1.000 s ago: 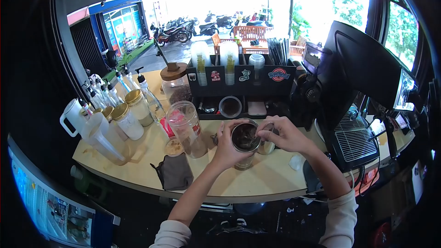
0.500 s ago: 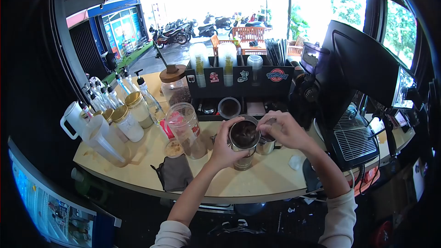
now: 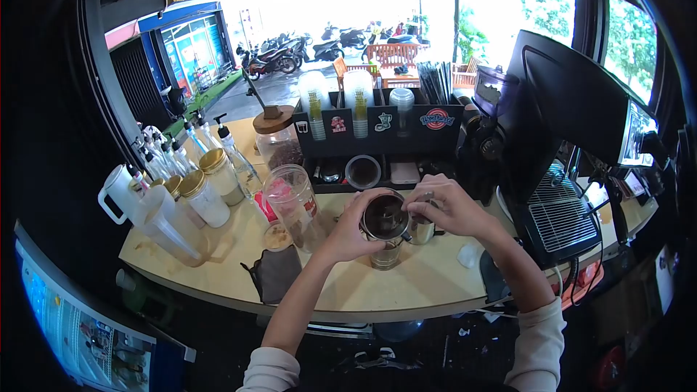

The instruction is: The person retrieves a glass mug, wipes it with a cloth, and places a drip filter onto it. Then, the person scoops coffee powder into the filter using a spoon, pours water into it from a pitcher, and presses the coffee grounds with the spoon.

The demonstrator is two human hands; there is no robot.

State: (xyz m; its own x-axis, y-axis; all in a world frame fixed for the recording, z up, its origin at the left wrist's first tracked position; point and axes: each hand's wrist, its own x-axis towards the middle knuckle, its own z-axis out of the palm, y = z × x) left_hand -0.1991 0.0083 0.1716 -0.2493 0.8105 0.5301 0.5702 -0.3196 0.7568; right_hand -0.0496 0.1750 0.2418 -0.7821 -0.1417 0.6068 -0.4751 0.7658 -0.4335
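Wrapped round a round metal cup (image 3: 385,218) with dark liquid in it is my left hand (image 3: 354,229). The cup is held over a clear glass (image 3: 385,255) that stands on the counter. My right hand (image 3: 449,207) is pinched at the cup's right rim; a thin utensil seems to run from its fingers into the liquid, but its shape is blurred. Just behind the right hand stands a small metal pitcher (image 3: 422,231), partly covered. To the left of my left hand is a tall clear container (image 3: 296,210) with a red label.
A dark cloth (image 3: 278,276) lies on the counter (image 3: 428,287). Gold-lidded jars (image 3: 210,203), a clear jug (image 3: 174,229) and pump bottles stand at left. Behind is a black organizer (image 3: 334,143) with cups and straws. An espresso machine's drip tray (image 3: 559,214) is at right.
The cup has shifted and tilted slightly in my left hand. My right hand has moved a little at its rim, and the dark liquid's surface looks different.
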